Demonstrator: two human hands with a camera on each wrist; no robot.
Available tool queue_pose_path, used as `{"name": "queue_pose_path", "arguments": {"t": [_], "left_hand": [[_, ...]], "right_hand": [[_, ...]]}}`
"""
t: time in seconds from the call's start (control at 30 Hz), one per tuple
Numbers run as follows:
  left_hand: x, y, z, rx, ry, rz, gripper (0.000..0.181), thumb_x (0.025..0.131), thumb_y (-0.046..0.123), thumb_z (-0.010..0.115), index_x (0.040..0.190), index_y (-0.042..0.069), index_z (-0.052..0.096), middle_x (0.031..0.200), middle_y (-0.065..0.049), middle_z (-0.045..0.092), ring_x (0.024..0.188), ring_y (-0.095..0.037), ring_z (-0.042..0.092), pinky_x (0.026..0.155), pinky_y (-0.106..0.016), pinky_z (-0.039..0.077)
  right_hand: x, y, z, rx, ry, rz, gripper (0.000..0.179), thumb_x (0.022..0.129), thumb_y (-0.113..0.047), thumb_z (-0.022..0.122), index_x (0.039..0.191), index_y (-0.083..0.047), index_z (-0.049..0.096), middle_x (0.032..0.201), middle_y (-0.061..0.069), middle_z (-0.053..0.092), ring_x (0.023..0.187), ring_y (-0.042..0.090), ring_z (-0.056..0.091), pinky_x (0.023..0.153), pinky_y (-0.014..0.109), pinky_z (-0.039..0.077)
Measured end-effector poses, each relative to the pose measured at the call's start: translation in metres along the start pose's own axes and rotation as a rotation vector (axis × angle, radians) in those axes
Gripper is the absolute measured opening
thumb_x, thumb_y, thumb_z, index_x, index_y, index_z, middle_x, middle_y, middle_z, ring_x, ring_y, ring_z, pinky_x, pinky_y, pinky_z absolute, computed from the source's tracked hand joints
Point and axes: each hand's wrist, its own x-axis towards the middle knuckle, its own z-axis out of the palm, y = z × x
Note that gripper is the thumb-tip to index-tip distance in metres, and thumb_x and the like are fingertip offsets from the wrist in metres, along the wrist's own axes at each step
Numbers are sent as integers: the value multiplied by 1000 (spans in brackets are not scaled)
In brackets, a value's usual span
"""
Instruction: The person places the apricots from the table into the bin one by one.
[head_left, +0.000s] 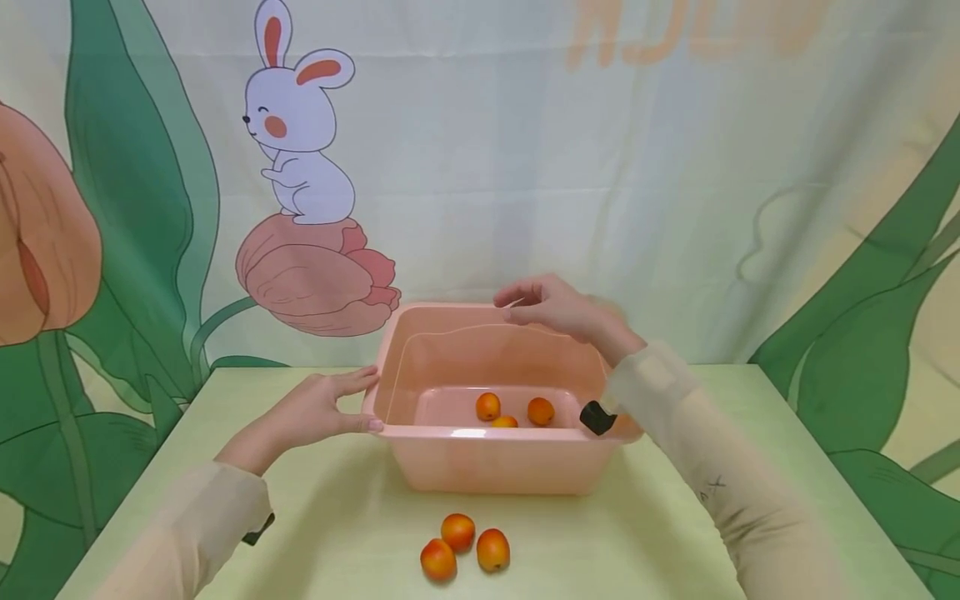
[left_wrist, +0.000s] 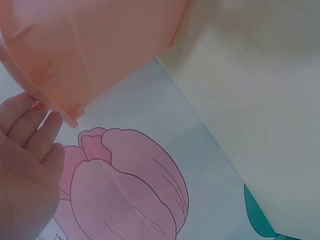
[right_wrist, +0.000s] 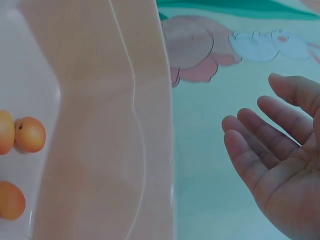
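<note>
- Probably light, smooth and bruisable, three fruits [head_left: 492, 551] sit on the desk [head_left: 622, 550]; pinch their sides gently.
- My left grip [head_left: 318, 406], unclenched, touches the stiff-looking tub [head_left: 495, 463] at its left edge.
- Three more fruits [head_left: 540, 411] lie inside.
- My right grip [head_left: 558, 307] hangs released by its far edge.

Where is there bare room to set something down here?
Bare tabletop lies between the left sleeve and the table's left edge, right of the right sleeve, and between that sleeve and the three fruits in front of the basin. Crowded spots: the basin's left rim, which the left hand touches, and around those fruits.
</note>
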Motion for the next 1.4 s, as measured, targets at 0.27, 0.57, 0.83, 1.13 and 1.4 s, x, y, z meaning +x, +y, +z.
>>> {"name": "queue_pose_path", "arguments": {"t": [0.27, 0.57, 0.83, 1.13, 1.4], "left_hand": [[-1, 1, 0, -6, -4, -11, 87, 66, 58, 65, 134, 11, 39, 140, -6, 37, 127, -33, 34, 96, -52, 36], [-3, 1, -1, 1, 0, -10, 86, 67, 57, 65, 133, 9, 39, 139, -7, 37, 127, -33, 34, 96, -53, 36], [-3, -3, 1, 1, -1, -1, 87, 67, 59, 64, 134, 10, 38, 140, -7, 37, 127, -33, 34, 96, -53, 36], [-2, -2, 1, -7, -8, -9, 87, 67, 59, 64, 134, 10, 38, 140, -8, 36, 128, -34, 33, 96, -54, 35], [0, 2, 0, -10, -1, 11, 85, 67, 56, 65, 133, 9, 39, 139, -8, 37, 127, -34, 33, 96, -53, 35]], "right_hand": [[-29, -7, 8, -8, -14, -120, 33, 84, -18, 60, 115, -10, 57, 115, 7, 59, 106, 21, 56, 90, 34, 47], [-58, -7, 20, -45, 34, -195, 35, 80, -15, 64, 113, -5, 58, 107, 11, 63, 100, 23, 59, 85, 29, 50], [-77, -4, 28, 21, 33, -289, 36, 78, -10, 66, 111, 3, 58, 106, 18, 62, 95, 17, 61, 82, 26, 51], [-103, 0, 46, 74, -13, -362, 38, 78, -8, 65, 111, 7, 55, 108, 22, 59, 93, 8, 58, 79, 23, 51], [-112, 12, 61, 57, -21, -445, 33, 79, -2, 63, 110, 6, 57, 100, 19, 62, 90, 8, 60, 79, 29, 52]]}}
